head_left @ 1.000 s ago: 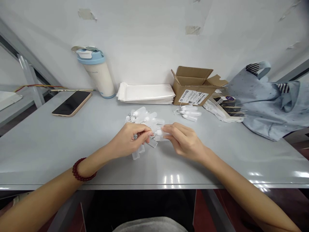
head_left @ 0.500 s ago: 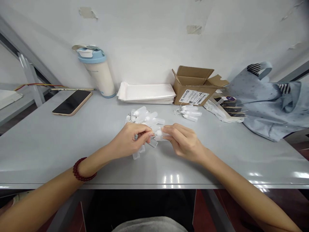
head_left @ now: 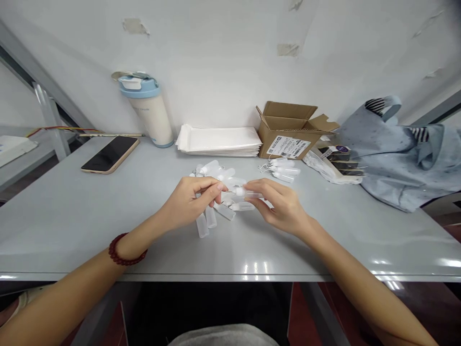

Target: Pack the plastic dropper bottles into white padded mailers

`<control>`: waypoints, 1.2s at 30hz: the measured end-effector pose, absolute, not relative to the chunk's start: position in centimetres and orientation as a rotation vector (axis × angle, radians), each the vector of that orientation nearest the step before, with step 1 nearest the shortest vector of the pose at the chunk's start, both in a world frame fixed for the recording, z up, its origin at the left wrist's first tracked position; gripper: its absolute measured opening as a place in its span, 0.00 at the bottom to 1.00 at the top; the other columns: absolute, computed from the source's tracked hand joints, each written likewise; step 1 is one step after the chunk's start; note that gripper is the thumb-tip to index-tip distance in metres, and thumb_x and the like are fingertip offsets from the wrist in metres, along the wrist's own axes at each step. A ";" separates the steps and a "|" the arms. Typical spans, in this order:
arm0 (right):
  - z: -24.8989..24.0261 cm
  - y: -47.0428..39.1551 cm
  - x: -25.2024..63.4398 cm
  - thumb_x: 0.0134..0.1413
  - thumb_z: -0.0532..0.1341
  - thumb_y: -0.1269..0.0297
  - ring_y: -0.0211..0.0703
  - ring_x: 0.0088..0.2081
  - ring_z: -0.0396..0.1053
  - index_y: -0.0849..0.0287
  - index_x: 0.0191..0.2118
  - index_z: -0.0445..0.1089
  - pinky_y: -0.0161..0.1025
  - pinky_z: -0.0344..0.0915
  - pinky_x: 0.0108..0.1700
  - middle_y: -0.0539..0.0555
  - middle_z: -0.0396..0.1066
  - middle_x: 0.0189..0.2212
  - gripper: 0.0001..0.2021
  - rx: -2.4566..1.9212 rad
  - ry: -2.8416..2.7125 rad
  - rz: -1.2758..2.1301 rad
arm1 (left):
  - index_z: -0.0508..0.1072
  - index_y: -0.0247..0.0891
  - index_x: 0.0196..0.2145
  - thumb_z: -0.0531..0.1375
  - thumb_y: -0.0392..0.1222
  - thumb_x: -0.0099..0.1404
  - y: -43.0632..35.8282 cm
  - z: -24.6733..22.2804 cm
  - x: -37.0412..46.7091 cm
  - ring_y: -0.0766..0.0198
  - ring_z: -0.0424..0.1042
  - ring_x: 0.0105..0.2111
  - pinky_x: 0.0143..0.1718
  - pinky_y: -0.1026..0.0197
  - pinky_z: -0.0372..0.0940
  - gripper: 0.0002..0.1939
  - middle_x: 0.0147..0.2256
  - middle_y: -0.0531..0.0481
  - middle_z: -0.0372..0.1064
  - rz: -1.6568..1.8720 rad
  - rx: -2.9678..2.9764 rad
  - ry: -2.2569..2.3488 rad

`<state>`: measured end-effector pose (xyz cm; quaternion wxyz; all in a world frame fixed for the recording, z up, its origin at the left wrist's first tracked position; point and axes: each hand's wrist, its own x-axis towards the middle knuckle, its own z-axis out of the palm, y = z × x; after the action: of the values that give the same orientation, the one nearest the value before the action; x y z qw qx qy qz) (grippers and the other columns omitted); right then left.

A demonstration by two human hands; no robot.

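Note:
Between the thumb and fingers of my right hand [head_left: 277,202] is a small clear plastic bottle [head_left: 254,194], held level with its white cap pointing left. My left hand [head_left: 196,199] is closed in a pinch just left of that cap, on what looks like the bottle's thin string; the fingertips partly hide it. Beneath and behind both hands lies a loose pile of similar translucent bottles [head_left: 212,168] with white caps. Some of them stick out toward me below my left fingers. Farther right, a smaller group of capped bottles [head_left: 284,168] with thin strings rests on the table.
Behind the pile stand a stack of white envelopes [head_left: 219,139] and an open cardboard box [head_left: 288,137]. A phone [head_left: 110,154] and a cream tumbler [head_left: 153,115] are at the left. A blue cloth bag [head_left: 392,163] and a plastic-wrapped packet [head_left: 336,163] occupy the right.
My right hand has lifted its bottle slightly, and another bottle now shows on the table below it. My left hand has shifted a little up and left.

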<state>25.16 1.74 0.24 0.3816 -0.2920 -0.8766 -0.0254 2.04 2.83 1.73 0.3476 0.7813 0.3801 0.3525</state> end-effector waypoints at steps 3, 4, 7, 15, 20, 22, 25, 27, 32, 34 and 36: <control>0.2 1.7 25.0 0.62 0.56 0.72 0.44 0.39 0.74 0.57 0.47 0.65 0.40 0.72 0.38 0.58 0.75 0.38 0.09 -0.750 -2.232 -0.073 | 0.75 0.35 0.31 0.55 0.39 0.67 2.8 1.8 2.1 0.71 0.68 0.22 0.25 0.68 0.63 0.11 0.24 0.55 0.70 0.900 2.055 0.984; 0.1 1.6 25.0 0.62 0.56 0.71 0.44 0.39 0.74 0.57 0.47 0.65 0.40 0.72 0.38 0.58 0.75 0.38 0.09 -0.753 -2.230 -0.072 | 0.75 0.35 0.30 0.56 0.39 0.67 2.8 1.8 2.2 0.71 0.67 0.22 0.24 0.68 0.63 0.10 0.23 0.55 0.70 0.892 2.076 0.977; 0.1 1.5 24.8 0.62 0.57 0.70 0.43 0.37 0.73 0.59 0.47 0.65 0.37 0.71 0.36 0.57 0.74 0.38 0.09 -0.780 -2.236 -0.059 | 0.74 0.35 0.29 0.56 0.38 0.67 2.8 1.7 2.4 0.71 0.67 0.21 0.23 0.69 0.62 0.10 0.23 0.56 0.69 0.899 2.126 0.954; -0.1 1.6 25.0 0.65 0.55 0.65 0.36 0.24 0.64 0.59 0.48 0.64 0.33 0.62 0.25 0.51 0.68 0.28 0.09 -0.850 -2.228 -0.041 | 0.75 0.34 0.33 0.58 0.35 0.66 2.9 1.0 2.2 0.72 0.67 0.21 0.23 0.69 0.63 0.07 0.23 0.55 0.71 1.121 2.349 0.953; -0.1 1.7 25.2 0.64 0.56 0.66 0.38 0.26 0.64 0.59 0.48 0.63 0.34 0.62 0.27 0.52 0.67 0.29 0.08 -0.832 -2.203 -0.047 | 0.74 0.35 0.37 0.59 0.37 0.66 3.1 0.3 2.3 0.70 0.66 0.22 0.25 0.68 0.63 0.04 0.26 0.53 0.73 1.352 2.568 0.944; -0.1 1.7 25.2 0.64 0.56 0.66 0.37 0.26 0.64 0.59 0.48 0.64 0.34 0.61 0.27 0.52 0.67 0.29 0.08 -0.826 -2.210 -0.043 | 0.73 0.36 0.36 0.59 0.36 0.66 3.1 0.2 2.4 0.71 0.65 0.21 0.24 0.68 0.62 0.03 0.25 0.54 0.72 1.380 2.641 0.922; -0.1 1.6 25.1 0.64 0.57 0.67 0.37 0.25 0.62 0.60 0.48 0.64 0.34 0.60 0.26 0.51 0.67 0.28 0.08 -0.825 -2.220 -0.040 | 0.72 0.37 0.33 0.58 0.34 0.67 3.2 0.2 2.4 0.71 0.66 0.21 0.23 0.68 0.61 0.04 0.24 0.55 0.71 1.404 2.730 0.888; -0.1 1.6 25.1 0.63 0.57 0.67 0.37 0.25 0.61 0.61 0.47 0.64 0.34 0.60 0.25 0.52 0.67 0.28 0.08 -0.823 -2.222 -0.041 | 0.71 0.37 0.32 0.58 0.33 0.67 3.1 0.2 2.3 0.70 0.67 0.21 0.23 0.68 0.61 0.05 0.24 0.55 0.71 1.431 2.773 0.875; 0.0 1.5 24.9 0.63 0.57 0.67 0.37 0.25 0.62 0.61 0.48 0.64 0.34 0.60 0.25 0.53 0.68 0.29 0.09 -0.810 -2.212 -0.057 | 0.70 0.38 0.29 0.57 0.33 0.67 2.9 0.2 2.3 0.69 0.66 0.20 0.23 0.66 0.61 0.08 0.21 0.56 0.70 1.490 2.844 0.883; 0.1 1.5 24.9 0.63 0.56 0.68 0.38 0.25 0.63 0.61 0.48 0.65 0.34 0.61 0.25 0.53 0.69 0.29 0.09 -0.804 -2.207 -0.063 | 0.70 0.39 0.29 0.56 0.32 0.66 2.8 0.2 2.4 0.69 0.66 0.19 0.23 0.66 0.60 0.08 0.20 0.56 0.69 1.494 2.854 0.896; 0.1 1.5 24.9 0.63 0.56 0.68 0.38 0.26 0.64 0.61 0.48 0.65 0.34 0.61 0.26 0.53 0.69 0.29 0.09 -0.799 -2.204 -0.068 | 0.70 0.39 0.29 0.56 0.32 0.66 2.7 0.3 2.4 0.68 0.67 0.20 0.23 0.65 0.61 0.08 0.21 0.55 0.71 1.477 2.858 0.904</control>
<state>24.94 1.49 0.14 0.3877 -0.3139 -0.8662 -0.0268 2.41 2.74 0.25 -0.0999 0.8509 0.2692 0.4398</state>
